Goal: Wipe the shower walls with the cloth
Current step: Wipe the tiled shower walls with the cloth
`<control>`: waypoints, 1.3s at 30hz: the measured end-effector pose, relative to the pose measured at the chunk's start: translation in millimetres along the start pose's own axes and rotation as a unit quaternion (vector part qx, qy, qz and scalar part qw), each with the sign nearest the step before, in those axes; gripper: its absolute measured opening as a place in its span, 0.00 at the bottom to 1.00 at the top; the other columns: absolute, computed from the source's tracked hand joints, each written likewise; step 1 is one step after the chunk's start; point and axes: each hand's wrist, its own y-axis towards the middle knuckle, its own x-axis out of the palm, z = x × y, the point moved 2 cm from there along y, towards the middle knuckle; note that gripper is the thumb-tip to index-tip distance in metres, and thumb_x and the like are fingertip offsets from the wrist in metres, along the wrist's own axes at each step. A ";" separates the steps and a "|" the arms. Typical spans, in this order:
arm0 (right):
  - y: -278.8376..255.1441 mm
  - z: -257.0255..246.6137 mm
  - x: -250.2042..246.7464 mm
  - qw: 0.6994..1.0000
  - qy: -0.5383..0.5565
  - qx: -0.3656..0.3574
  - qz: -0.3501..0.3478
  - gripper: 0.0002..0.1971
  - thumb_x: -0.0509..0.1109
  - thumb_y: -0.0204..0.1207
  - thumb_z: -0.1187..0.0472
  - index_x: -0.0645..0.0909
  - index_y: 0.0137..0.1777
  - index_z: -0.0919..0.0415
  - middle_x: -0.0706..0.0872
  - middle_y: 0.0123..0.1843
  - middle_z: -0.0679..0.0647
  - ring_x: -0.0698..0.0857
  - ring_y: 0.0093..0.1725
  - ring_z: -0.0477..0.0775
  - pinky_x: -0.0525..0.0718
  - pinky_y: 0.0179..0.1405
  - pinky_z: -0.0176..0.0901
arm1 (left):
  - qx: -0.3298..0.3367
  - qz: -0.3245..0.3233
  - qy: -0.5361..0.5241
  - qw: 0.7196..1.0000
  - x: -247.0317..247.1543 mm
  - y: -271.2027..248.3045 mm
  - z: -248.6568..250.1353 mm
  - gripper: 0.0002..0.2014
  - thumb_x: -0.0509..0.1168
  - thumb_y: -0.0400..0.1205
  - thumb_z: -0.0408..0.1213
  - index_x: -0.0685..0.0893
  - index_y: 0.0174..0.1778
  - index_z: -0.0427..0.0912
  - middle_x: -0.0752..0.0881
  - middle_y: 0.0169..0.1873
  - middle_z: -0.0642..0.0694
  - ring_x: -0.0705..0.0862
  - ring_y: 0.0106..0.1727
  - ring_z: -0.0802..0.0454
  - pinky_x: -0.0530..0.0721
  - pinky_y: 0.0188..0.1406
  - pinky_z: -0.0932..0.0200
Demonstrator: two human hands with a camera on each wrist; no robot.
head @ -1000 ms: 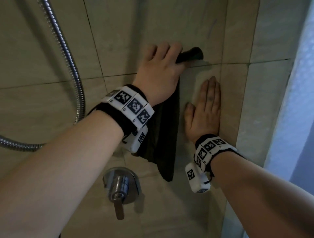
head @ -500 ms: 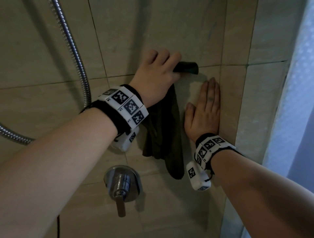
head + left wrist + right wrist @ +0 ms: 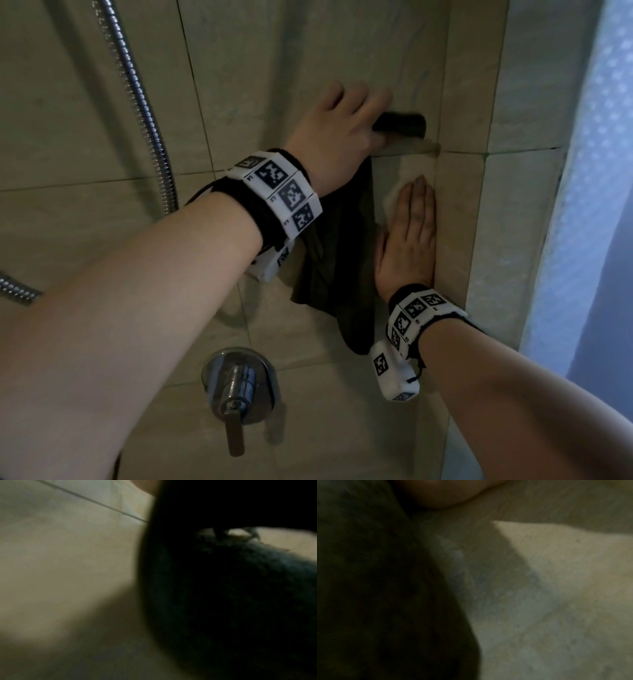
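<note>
While the left hand [image 3: 337,135] presses the dark cloth [image 3: 337,260] against the tiled shower wall [image 3: 239,75], its fingers [image 3: 368,102] curl over the bunched top end, and the rest hangs down below them past the wrist. The right hand [image 3: 407,240] lies flat on the wall just right of the hanging cloth, fingers straight and together, holding nothing.

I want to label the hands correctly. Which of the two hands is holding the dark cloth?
The left hand, higher on the wall, grips the dark cloth. The right hand lies flat and empty on the tile beside it.
</note>
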 end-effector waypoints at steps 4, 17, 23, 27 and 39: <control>0.5 0.8 3.3 1.000 -0.001 -0.003 0.021 0.29 0.36 0.88 0.50 0.56 0.79 0.70 0.66 0.79 0.72 0.58 0.79 0.65 0.51 0.81 0.49 | -0.066 0.019 0.000 0.998 -1.1 -1.2 0.6 0.14 0.57 0.73 0.33 0.89 0.43 0.47 0.83 0.53 0.42 0.66 0.50 0.43 0.63 0.48 0.51; 0.7 3.8 3.7 0.999 -0.037 -0.007 0.034 0.27 0.49 0.83 0.56 0.57 0.79 0.70 0.67 0.79 0.69 0.60 0.78 0.63 0.53 0.80 0.48 | -0.122 0.040 0.014 0.992 0.4 10.9 23.0 0.15 0.57 0.72 0.33 0.89 0.40 0.48 0.86 0.50 0.44 0.67 0.50 0.45 0.66 0.49 0.53; -0.4 2.4 -0.1 1.000 0.019 -0.017 0.014 0.28 0.42 0.87 0.52 0.53 0.80 0.71 0.63 0.80 0.71 0.57 0.80 0.66 0.54 0.81 0.53 | -0.204 0.055 0.054 0.976 -9.2 -28.6 12.0 0.16 0.53 0.75 0.28 0.87 0.39 0.41 0.85 0.44 0.41 0.67 0.45 0.44 0.65 0.45 0.52; -1.2 2.0 1.7 1.000 0.029 -0.011 0.000 0.31 0.50 0.83 0.54 0.52 0.81 0.71 0.60 0.82 0.70 0.55 0.81 0.65 0.51 0.82 0.53 | -0.243 0.015 0.071 0.967 -11.5 -39.6 15.9 0.21 0.46 0.76 0.26 0.86 0.39 0.39 0.75 0.50 0.38 0.67 0.46 0.43 0.65 0.46 0.51; -3.1 5.6 10.3 0.989 -0.148 -0.012 0.020 0.38 0.54 0.79 0.46 0.45 0.82 0.65 0.55 0.81 0.61 0.57 0.80 0.59 0.41 0.81 0.47 | -0.099 0.019 -0.008 0.995 8.4 15.5 65.4 0.16 0.58 0.71 0.42 0.92 0.42 0.47 0.87 0.56 0.50 0.68 0.53 0.46 0.66 0.51 0.54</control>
